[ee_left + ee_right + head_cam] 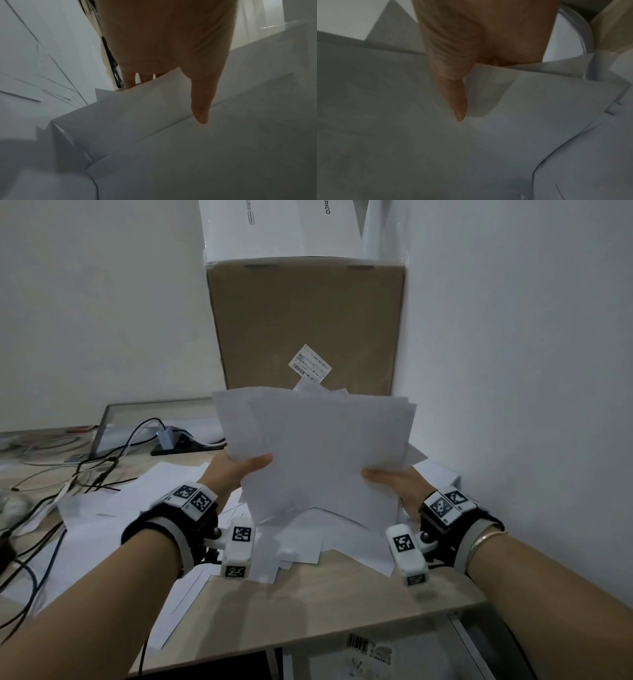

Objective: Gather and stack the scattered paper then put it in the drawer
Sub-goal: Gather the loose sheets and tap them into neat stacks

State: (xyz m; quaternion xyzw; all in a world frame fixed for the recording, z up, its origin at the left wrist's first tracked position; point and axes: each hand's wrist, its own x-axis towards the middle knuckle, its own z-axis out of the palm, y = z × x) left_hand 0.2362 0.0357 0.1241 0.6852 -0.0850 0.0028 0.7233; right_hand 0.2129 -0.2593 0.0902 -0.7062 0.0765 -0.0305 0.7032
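A loose, uneven bundle of white paper sheets (318, 446) is held up above the desk, its corners fanned out. My left hand (239, 467) grips its left edge, thumb on top and fingers hidden behind. My right hand (390, 479) grips the right edge the same way. In the left wrist view my left hand (171, 83) pinches the sheets (188, 155) with the thumb lying across them. The right wrist view shows my right hand (476, 75) with its thumb pressed on the paper (513, 128). More white sheets (113, 529) lie scattered on the wooden desk (308, 601) below.
A tall brown cardboard box (305, 326) stands against the wall behind the paper, a white box (284, 227) on top. Cables (68, 474) and a black adapter (171, 440) lie at the left. A white wall closes the right side. A labelled package (370, 652) sits below the desk's front edge.
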